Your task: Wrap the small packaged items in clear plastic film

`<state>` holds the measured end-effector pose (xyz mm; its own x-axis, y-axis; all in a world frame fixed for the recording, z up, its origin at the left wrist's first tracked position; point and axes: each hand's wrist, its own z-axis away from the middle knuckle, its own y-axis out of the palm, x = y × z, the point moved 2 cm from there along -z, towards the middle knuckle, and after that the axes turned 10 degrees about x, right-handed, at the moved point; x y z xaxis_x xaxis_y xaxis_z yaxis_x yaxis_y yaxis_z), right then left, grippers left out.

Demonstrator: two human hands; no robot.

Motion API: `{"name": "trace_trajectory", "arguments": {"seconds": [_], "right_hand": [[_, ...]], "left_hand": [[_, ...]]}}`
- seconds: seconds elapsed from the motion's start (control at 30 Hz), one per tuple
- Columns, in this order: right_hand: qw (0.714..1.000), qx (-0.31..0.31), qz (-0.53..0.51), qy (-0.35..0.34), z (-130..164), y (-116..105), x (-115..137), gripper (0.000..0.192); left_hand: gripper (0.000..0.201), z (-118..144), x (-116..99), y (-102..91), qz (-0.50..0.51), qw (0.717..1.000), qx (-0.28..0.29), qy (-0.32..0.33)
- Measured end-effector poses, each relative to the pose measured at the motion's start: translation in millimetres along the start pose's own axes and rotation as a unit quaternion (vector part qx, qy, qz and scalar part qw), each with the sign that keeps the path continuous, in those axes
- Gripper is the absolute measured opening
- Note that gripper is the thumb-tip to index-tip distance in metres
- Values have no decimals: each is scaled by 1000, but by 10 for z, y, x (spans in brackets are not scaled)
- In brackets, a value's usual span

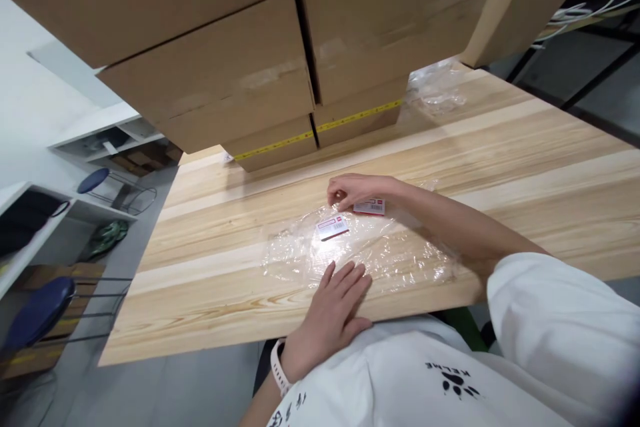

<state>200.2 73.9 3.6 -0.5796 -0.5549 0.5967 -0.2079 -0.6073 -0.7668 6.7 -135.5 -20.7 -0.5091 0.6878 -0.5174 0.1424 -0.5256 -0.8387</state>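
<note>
A crinkled clear plastic bag (295, 253) lies flat on the wooden table in front of me. A small white and red printed box (333, 228) rests at its middle, and a second similar white and red box (370, 208) sits partly under my right wrist. My left hand (337, 310) lies with fingers stretched out on the near edge of the bag, holding nothing. Above the boxes, my right hand (357, 190) has curled fingers, thumb and fingertips pinching at the bag's far edge. What lies under the right palm is hidden.
Large stacked cardboard boxes (225, 87) with a yellow measuring tape (360, 117) along them stand at the table's (200, 280) far side. More clear plastic (437, 90) lies at the back right. Blue stools (43, 310) and white shelves (80, 213) are on the left.
</note>
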Motion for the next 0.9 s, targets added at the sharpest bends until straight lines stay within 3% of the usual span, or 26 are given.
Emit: {"name": "trace_trajectory", "arguments": {"seconds": [0.07, 0.17, 0.23, 0.3, 0.4, 0.47, 0.53, 0.63, 0.73, 0.83, 0.9], "right_hand": [[997, -41, 1, 57, 7, -68, -116, 7], [978, -144, 21, 152, 98, -155, -225, 18], [969, -179, 21, 170, 203, -188, -254, 22], [983, -147, 0, 112, 307, -166, -230, 20], [999, -49, -17, -14, 408, -39, -120, 34], [999, -36, -10, -25, 406, 51, -62, 25], [998, -61, -16, 11, 340, 113, -42, 6], [989, -114, -30, 86, 187, 103, -114, 9], [964, -193, -38, 178, 142, -84, -318, 11], [923, -273, -31, 270, 343, -313, -486, 16], [920, -297, -39, 252, 566, -360, -447, 20]], "left_hand": [[69, -10, 32, 36, -4, 1000, -13, 5], [56, -27, 24, 25, -8, 998, -55, 5], [49, -49, -5, 5, -10, 997, -80, 12], [44, -84, -36, -13, -10, 994, -105, 23], [36, -166, -82, -25, -4, 992, -126, 30], [30, -226, -113, -26, -4, 991, -130, 29], [21, -274, -137, -24, -5, 990, -139, 28], [7, -307, -147, -22, 1, 986, -164, 27], [20, -312, -129, -23, 9, 984, -179, 16], [22, -320, -107, -18, 20, 983, -181, 17], [19, -326, -98, -5, 31, 983, -182, 21]]}}
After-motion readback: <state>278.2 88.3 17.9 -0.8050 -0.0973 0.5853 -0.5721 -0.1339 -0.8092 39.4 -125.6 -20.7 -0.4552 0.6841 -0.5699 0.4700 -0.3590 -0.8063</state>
